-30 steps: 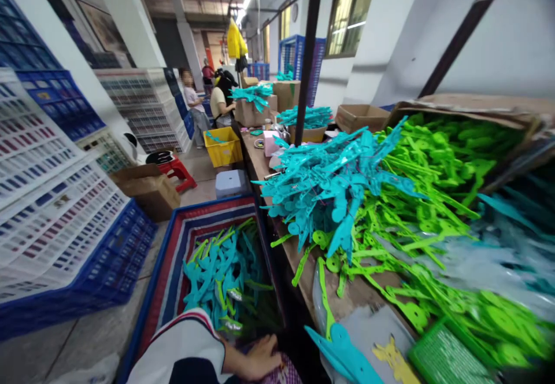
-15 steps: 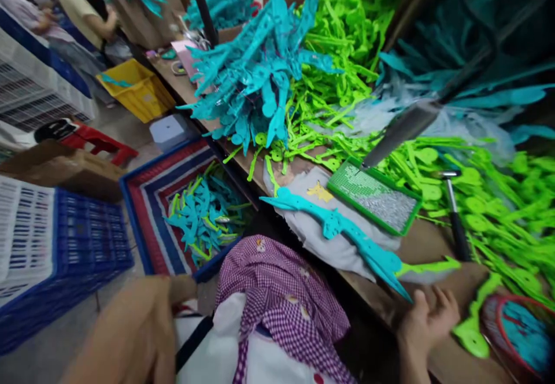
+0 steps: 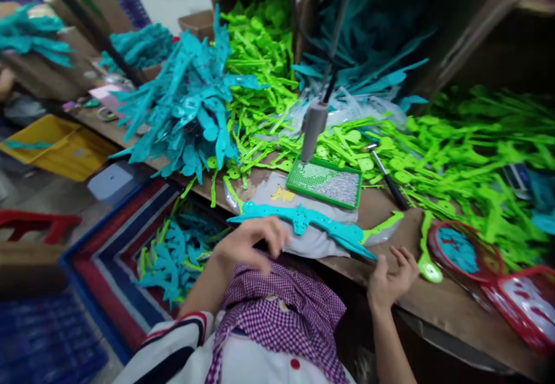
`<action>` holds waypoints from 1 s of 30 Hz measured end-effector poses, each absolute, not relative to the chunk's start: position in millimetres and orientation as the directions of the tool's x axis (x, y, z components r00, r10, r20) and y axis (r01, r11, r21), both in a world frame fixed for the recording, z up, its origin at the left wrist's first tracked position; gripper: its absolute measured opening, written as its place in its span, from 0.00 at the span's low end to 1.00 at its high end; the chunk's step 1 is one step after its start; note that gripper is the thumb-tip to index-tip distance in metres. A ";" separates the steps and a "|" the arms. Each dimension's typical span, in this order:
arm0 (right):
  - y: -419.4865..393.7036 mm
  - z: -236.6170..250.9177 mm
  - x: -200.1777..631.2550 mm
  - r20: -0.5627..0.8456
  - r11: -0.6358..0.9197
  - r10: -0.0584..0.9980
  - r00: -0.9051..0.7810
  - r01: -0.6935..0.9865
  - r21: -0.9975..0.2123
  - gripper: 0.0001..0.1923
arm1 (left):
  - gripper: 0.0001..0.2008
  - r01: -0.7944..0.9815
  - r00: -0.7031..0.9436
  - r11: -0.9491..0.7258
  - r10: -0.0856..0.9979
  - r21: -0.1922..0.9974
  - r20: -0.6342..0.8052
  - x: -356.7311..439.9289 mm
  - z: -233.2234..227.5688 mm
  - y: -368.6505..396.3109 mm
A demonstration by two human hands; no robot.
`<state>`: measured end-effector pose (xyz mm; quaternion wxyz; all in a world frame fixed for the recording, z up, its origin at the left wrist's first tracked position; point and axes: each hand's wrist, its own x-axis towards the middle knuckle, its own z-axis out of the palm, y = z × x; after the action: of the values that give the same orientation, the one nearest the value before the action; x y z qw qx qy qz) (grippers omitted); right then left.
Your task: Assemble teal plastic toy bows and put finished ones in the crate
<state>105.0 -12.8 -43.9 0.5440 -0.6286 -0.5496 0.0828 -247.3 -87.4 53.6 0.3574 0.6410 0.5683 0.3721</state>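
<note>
Teal plastic piece lies on grey cloth. Left hand, fingers curled, hovers just beside it, holding nothing. Right hand is spread, empty. No legible writing.

The left hand and right hand were bare, with no gloves, rings or watch visible. Both forearms were uncovered. Above the left forearm sat a short white sleeve edged with a red stripe and a dark navy band at its cuff. Between the hands, lower down, lay a purple-and-white checked apron with small pale motifs on it. Below that was a white top bearing a red button.
</note>
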 end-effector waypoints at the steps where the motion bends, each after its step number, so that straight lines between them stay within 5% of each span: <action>1: -11.9 -40.8 100.5 0.487 0.186 0.783 0.387 0.602 -0.777 0.19 | 0.20 0.440 0.201 -0.203 0.972 0.875 0.124 -237.1 56.4 -58.1; 4: -3.1 -30.9 95.1 0.478 0.179 0.799 0.365 0.614 -0.768 0.18 | 0.15 0.454 0.352 -0.380 0.907 0.806 0.230 -183.4 59.8 24.9; 6: 4.0 -24.4 98.9 0.480 0.174 0.809 0.339 0.643 -0.746 0.16 | 0.10 0.364 0.315 -0.423 0.894 0.830 0.318 -143.9 62.1 60.6; 11: -0.8 -10.4 115.4 0.410 0.181 0.887 0.213 0.656 -0.733 0.16 | 0.09 0.344 0.404 -0.532 0.828 0.774 0.390 -143.3 63.5 65.6; 14: -17.0 -4.5 106.8 0.312 0.185 0.945 0.093 0.636 -0.749 0.13 | 0.14 0.587 0.371 -0.398 0.906 0.705 0.203 -208.3 40.4 32.2; 18: -19.6 -7.7 63.5 0.250 0.279 0.960 -0.128 0.551 -0.787 0.11 | 0.23 0.872 0.178 -0.157 0.984 0.464 -0.002 -271.2 1.3 -15.5; 22: 2.6 -10.3 12.2 0.284 0.348 0.937 -0.202 0.549 -0.760 0.13 | 0.22 0.940 0.075 -0.068 0.997 0.335 -0.007 -271.1 -13.4 -31.5; 30: 52.8 78.7 -74.7 0.433 0.465 0.885 -0.172 0.266 -0.844 0.12 | 0.18 0.934 0.029 -0.054 0.997 0.354 0.076 -258.0 -12.0 -32.1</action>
<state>-74.7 52.8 78.7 0.4945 -0.4118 -0.6987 0.3127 -258.0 -32.1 -12.0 0.1035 0.7097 0.6799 0.1526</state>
